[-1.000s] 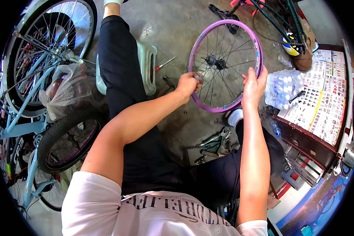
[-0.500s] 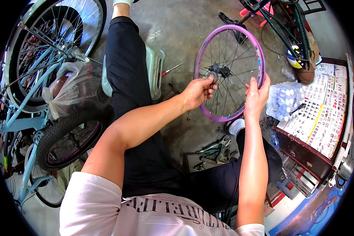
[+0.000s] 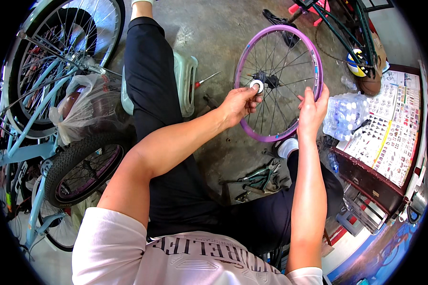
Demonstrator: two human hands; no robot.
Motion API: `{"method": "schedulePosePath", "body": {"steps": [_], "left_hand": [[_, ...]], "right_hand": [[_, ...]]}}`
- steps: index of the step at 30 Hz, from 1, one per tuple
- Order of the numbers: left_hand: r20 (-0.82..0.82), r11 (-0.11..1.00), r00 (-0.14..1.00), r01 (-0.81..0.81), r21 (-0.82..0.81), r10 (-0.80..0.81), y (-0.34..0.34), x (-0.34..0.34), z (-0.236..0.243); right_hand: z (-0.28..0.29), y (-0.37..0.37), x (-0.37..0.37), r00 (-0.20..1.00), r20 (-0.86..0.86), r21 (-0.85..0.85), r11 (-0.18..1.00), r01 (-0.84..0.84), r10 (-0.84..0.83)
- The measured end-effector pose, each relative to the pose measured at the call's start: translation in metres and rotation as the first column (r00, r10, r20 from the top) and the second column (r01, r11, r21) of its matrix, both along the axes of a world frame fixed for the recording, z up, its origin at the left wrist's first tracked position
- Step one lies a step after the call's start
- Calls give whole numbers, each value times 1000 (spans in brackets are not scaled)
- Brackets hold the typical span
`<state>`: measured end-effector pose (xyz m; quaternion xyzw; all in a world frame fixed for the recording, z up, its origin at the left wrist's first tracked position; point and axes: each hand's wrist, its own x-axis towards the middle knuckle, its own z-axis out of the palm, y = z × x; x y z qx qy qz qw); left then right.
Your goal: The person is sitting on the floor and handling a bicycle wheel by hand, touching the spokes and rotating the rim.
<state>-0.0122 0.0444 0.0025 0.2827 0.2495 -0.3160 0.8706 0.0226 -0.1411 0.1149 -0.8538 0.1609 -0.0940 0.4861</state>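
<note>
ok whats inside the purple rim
Inside the purple rim are dark spokes and a dark hub, with grey floor showing between. The left hand and the white ring it holds hide some spokes; what lies behind them can't be seen.

Between the stool (image 3: pixel 182 80) and the purple rim (image 3: pixel 317 66), the floor (image 3: pixel 209 52) left a passage, but a screwdriver (image 3: pixel 198 85) lay in it. Inside the rim, the hub (image 3: pixel 272 81) obstructed; to the right, bottles (image 3: pixel 346 116) narrowed the room, and below, pliers (image 3: pixel 259 175) occupied the floor.
</note>
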Motion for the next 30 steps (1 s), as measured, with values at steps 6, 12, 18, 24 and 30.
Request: {"method": "schedulePosePath", "body": {"steps": [6, 12, 18, 24, 30], "left_hand": [[256, 768, 803, 343, 540, -538, -2, 0, -15], [202, 289, 417, 156, 945, -886, -20, -35, -41], [255, 486, 605, 253, 836, -754, -30, -45, -30], [299, 549, 653, 216, 807, -696, -39, -50, -33], [306, 576, 684, 203, 792, -662, -41, -53, -37]], "right_hand": [[2, 2, -1, 1000, -1, 20, 1000, 5, -5], [2, 4, -1, 1000, 0, 5, 1000, 14, -14], [2, 4, -4, 1000, 15, 12, 1000, 24, -25], [2, 5, -2, 1000, 11, -22, 1000, 21, -21], [4, 9, -2, 1000, 3, -82, 997, 8, -7]]}}
